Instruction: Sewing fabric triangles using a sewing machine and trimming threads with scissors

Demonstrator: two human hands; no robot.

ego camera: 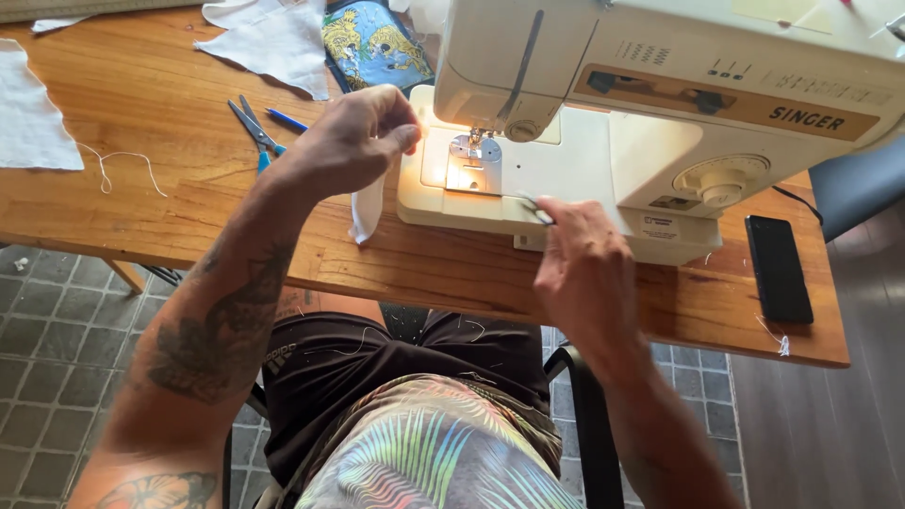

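My left hand (353,141) has its fingers curled in, thumb and forefinger pinched together on the top edge of a white fabric strip (367,209). The strip hangs from that pinch down over the left end of the sewing machine bed (566,179) and its lower end touches the wooden table (170,141).

My right hand (583,269) is loosely closed; thumb and forefinger grip a small metal tool (534,208), thin and dark, kind not resolvable. Its tip lies on the bed's front edge, just right of the needle plate (474,168), which is lit by the machine's lamp. The presser foot (474,143) sits above the plate; whether it is down I cannot tell.

Outward: blue-handled scissors (255,132) lie on the table just left of my left hand, a blue pen (286,120) beside them. White cloth pieces (273,38) and a blue-and-yellow printed patch (372,45) lie beyond. A loose thread (123,165) trails near another white piece (28,108) at far left. A black phone (779,269) lies right of the machine.
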